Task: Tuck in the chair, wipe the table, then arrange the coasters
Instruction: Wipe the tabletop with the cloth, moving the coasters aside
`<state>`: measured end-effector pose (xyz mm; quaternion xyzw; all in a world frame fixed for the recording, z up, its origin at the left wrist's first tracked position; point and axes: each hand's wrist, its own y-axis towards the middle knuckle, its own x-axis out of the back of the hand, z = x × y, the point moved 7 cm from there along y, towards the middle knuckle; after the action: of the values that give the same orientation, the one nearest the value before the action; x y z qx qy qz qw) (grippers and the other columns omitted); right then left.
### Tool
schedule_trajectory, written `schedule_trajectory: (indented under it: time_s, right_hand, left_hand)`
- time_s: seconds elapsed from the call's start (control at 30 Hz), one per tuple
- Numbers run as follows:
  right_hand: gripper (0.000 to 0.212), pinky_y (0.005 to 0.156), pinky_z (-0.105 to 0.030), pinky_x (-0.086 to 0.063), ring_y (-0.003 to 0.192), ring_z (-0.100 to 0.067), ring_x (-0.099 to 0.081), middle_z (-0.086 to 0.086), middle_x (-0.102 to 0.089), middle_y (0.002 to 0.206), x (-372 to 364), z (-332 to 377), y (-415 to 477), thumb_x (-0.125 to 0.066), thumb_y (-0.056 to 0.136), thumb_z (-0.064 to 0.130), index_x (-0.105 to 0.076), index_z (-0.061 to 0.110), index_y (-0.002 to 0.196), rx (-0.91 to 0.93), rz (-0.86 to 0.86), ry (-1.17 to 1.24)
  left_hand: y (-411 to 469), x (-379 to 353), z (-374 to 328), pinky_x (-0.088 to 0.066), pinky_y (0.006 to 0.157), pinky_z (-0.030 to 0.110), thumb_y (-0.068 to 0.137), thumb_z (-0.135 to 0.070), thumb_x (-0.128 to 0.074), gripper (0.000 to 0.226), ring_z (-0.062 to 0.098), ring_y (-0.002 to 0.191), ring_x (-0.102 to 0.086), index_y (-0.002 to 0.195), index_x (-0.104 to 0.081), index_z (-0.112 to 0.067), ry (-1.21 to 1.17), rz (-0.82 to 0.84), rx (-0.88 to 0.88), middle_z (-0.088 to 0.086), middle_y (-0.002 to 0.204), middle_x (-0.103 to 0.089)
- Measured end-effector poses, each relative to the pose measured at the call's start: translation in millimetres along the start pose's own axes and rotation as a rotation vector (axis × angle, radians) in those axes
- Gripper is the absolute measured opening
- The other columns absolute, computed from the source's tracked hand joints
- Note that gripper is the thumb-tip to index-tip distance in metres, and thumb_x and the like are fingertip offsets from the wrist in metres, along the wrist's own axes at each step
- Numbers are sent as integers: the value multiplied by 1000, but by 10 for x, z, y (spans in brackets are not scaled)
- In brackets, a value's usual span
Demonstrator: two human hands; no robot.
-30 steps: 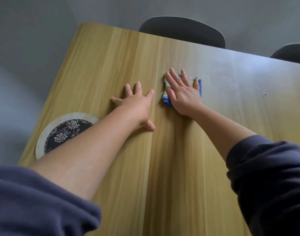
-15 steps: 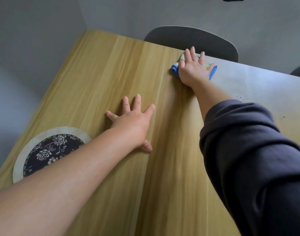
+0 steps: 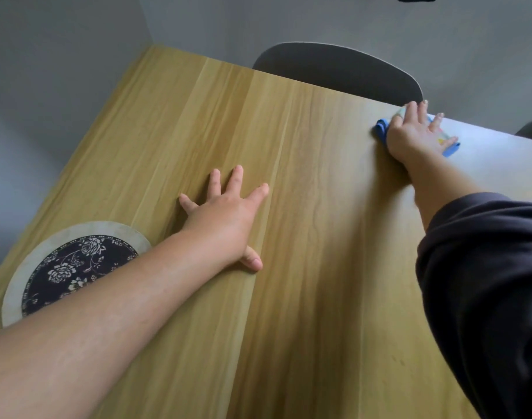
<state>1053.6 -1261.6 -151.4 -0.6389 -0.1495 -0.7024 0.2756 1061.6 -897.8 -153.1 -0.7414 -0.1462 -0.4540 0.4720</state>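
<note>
Step in hand: wiping of the table (image 3: 304, 297), judged the middle stage; coaster arranging not yet begun
Right hand (image 3: 415, 133): fingers straight and spread, palm pressing the cloth (image 3: 382, 127) flat at the far edge of the table
Cloth: blue, folded small, mostly hidden under the palm, edges showing on either side
Left hand (image 3: 225, 216): spread wide, palm down on bare wood near mid-table, holding nothing, apparently a brace for the long reach
Coaster (image 3: 71, 267): round, pale rim, dark floral centre, near the left edge, partly hidden by the left forearm
Chair (image 3: 337, 71): dark back just beyond the far edge, close behind the cloth, apparently tucked in
Method advised: even pressure through the whole palm; cloth flat, not bunched; overlapping strokes along the grain, far edge towards near; coaster lifted to clean beneath it
Hazards: cloth pushed over the far edge; too much weight on the bracing hand at full stretch
</note>
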Motion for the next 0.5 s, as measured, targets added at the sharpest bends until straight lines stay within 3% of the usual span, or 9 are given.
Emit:
schedule_trajectory:
  time_s: [0.2, 0.43, 0.5]
  right_hand:
    - [59, 113, -68, 3, 151, -28, 5, 7, 4, 165, -40, 201, -218, -14, 101, 38, -7, 23, 157, -117, -17, 20]
    - [59, 113, -65, 8, 151, -24, 8, 9, 1, 165, -344, 935, -1286, -17, 100, 41, -10, 27, 156, 505, 32, -4]
    - [58, 115, -63, 8, 151, -23, 9, 11, 2, 164, -358, 827, -1322, -17, 100, 42, -10, 29, 156, 551, 51, -31]
  left_hand:
    - [5, 15, -25, -10, 98, 78, 45, -50, -89, 132, 37, 142, 22, 145, -3, -47, -9, 7, 8, -1, 154, 28]
    - [-131, 97, -57, -14, 102, 75, 51, -50, -87, 128, 34, 143, 19, 147, -3, -45, 1, 2, 20, -2, 156, 25]
    - [-149, 120, -59, -15, 103, 74, 53, -52, -86, 127, 33, 144, 18, 147, -2, -45, 11, 4, 19, -2, 156, 25]
